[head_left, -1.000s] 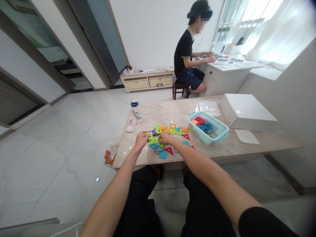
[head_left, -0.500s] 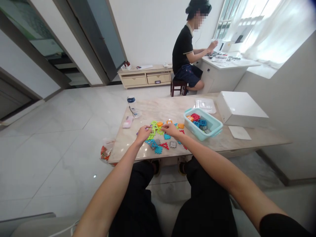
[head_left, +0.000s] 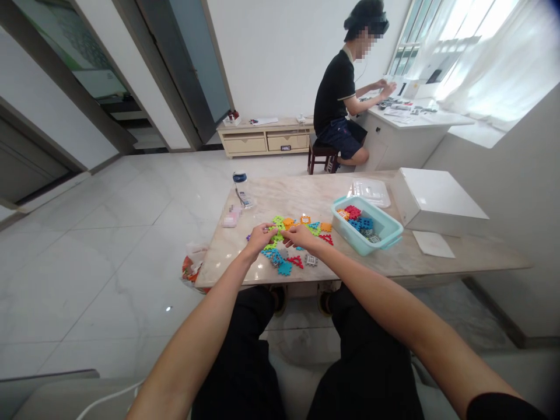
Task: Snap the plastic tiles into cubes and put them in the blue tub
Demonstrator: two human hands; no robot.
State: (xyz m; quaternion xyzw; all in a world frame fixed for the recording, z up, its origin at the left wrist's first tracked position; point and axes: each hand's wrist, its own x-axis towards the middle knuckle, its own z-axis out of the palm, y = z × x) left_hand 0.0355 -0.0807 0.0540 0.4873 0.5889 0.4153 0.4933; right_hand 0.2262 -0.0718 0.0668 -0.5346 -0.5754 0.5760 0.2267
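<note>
My left hand (head_left: 261, 238) is closed in a pinch on a yellow-green interlocking tile (head_left: 276, 235), above the middle of the marble-look table (head_left: 231, 256). From the other side my right hand (head_left: 301, 237) also pinches at it, its fingertips close to the left ones. My fingers partly cover the tile. Around the hands lie more toothed plastic pieces: orange tiles (head_left: 289, 223), a blue tile (head_left: 284, 268), a red triangle frame (head_left: 295, 262) and a grey square (head_left: 311, 260). Some pieces are hidden beneath my hands.
Right of the pieces stands a teal bin (head_left: 370, 244) holding more pieces, with a clear lid (head_left: 371, 192) and white box (head_left: 441, 201) behind. A water bottle (head_left: 242, 189) and pink packet (head_left: 231, 217) stand at left. Another person (head_left: 336, 93) sits at a far desk.
My hands have come closer together over the yellow-green tile. The view has shifted slightly, so the table appears lower and further right. The other person's hands have moved a little.
</note>
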